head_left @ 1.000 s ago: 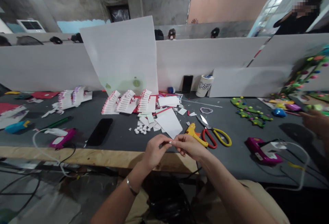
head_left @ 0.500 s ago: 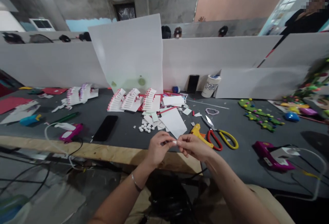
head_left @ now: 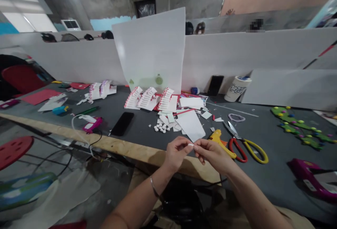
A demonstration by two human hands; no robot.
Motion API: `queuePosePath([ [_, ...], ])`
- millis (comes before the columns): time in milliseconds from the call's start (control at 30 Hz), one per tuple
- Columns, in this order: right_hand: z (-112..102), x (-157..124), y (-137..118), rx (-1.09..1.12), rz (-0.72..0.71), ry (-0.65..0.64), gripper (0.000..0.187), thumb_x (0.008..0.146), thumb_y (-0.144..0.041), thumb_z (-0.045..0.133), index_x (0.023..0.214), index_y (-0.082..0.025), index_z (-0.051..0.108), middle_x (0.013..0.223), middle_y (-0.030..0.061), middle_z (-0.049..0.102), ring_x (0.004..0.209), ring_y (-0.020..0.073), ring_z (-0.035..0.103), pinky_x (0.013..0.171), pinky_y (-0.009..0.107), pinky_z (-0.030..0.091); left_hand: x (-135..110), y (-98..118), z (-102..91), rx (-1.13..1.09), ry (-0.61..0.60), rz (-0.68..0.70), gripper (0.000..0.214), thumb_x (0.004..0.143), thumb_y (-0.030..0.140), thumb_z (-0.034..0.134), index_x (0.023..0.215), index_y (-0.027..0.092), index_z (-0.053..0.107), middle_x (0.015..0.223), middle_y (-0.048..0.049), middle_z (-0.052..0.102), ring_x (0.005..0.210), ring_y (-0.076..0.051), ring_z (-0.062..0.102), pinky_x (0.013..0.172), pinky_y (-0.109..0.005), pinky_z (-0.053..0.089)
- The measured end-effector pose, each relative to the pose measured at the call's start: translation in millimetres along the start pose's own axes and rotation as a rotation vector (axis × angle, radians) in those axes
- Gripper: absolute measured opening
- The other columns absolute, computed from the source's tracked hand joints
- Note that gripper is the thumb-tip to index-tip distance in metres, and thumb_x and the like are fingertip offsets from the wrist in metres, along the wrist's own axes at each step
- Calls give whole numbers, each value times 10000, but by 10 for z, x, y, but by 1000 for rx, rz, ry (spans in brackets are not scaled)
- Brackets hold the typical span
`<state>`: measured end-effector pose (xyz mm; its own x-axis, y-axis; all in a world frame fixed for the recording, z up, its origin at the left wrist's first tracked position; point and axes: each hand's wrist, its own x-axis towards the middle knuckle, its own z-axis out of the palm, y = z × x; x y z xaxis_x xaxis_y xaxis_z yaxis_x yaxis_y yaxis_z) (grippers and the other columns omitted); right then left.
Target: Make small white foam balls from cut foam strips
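Observation:
Just over the table's front edge, my left hand (head_left: 177, 154) and my right hand (head_left: 212, 154) meet fingertip to fingertip. Between them they pinch a small white piece (head_left: 191, 145), mostly covered by the fingers. Beyond the left hand lies a cluster of small white rounded pieces (head_left: 161, 127), with a white paper sheet (head_left: 191, 125) to its right. A yellow glue gun (head_left: 219, 140) rests right of my right hand, beside scissors (head_left: 237, 140) with one red and one yellow handle.
Three fanned stacks of white strips with red ends (head_left: 133, 98) stand before an upright white board (head_left: 152, 46). A black phone (head_left: 122, 123) lies to the left. Purple devices with cables (head_left: 92, 125) sit at both sides. Green decorations with coloured balls (head_left: 300, 127) lie at right.
My view has swung to the left, so the table's contents appear further right. Both hands keep their pinch on the small white piece.

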<state>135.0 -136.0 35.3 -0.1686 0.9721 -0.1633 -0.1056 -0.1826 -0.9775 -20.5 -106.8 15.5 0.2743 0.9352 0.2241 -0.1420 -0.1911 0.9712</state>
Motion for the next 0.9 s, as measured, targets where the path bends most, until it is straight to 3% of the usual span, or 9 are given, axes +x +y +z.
queuePosePath([
  [200, 51, -6, -1, 42, 70, 30, 469, 619, -588, 768, 725, -148, 647, 499, -42, 539, 372, 47, 415, 376, 198, 321, -32, -48, 131, -232, 90, -73, 184, 705, 344, 765, 702, 166, 721, 815, -24, 571, 783, -141, 527, 748, -256, 424],
  [367, 27, -17, -11, 33, 58, 28, 431, 644, -559, 765, 703, -150, 644, 509, -44, 546, 389, 41, 438, 389, 182, 345, 0, -77, 49, -331, -15, -99, 237, 666, 368, 798, 750, 161, 720, 818, -17, 575, 770, -132, 543, 738, -258, 439],
  [467, 5, -28, -27, -13, 76, -3, 422, 667, -553, 752, 745, -151, 654, 513, -45, 546, 395, 48, 455, 386, 179, 358, 39, -17, -107, -160, -145, -12, 240, 698, 355, 778, 827, 159, 725, 887, -44, 603, 814, -151, 576, 749, -270, 459],
  [600, 8, -46, -52, -105, 88, -27, 435, 675, -572, 732, 730, -151, 636, 497, -42, 551, 398, 61, 479, 387, 183, 381, 94, 178, -292, 318, -367, 201, 241, 784, 281, 711, 997, 169, 697, 905, -67, 654, 838, -172, 598, 764, -280, 476],
  [700, 13, -50, -52, -164, 94, -49, 452, 676, -594, 714, 670, -157, 601, 487, -38, 557, 385, 61, 474, 377, 183, 381, 126, 296, -329, 607, -499, 368, 169, 875, 234, 600, 995, 156, 691, 916, -81, 686, 875, -179, 608, 797, -280, 472],
  [800, 4, -41, -44, -161, 88, -64, 449, 696, -588, 701, 652, -155, 593, 502, -30, 574, 390, 59, 484, 382, 179, 391, 137, 326, -304, 666, -495, 423, 169, 901, 238, 558, 919, 153, 703, 868, -72, 696, 838, -166, 622, 762, -253, 477],
  [900, -13, -29, -47, -119, 70, -80, 427, 710, -564, 705, 669, -150, 612, 518, -22, 592, 415, 68, 519, 411, 184, 422, 119, 295, -260, 558, -362, 346, 138, 875, 246, 603, 855, 166, 715, 811, -49, 694, 765, -144, 630, 713, -229, 481],
])
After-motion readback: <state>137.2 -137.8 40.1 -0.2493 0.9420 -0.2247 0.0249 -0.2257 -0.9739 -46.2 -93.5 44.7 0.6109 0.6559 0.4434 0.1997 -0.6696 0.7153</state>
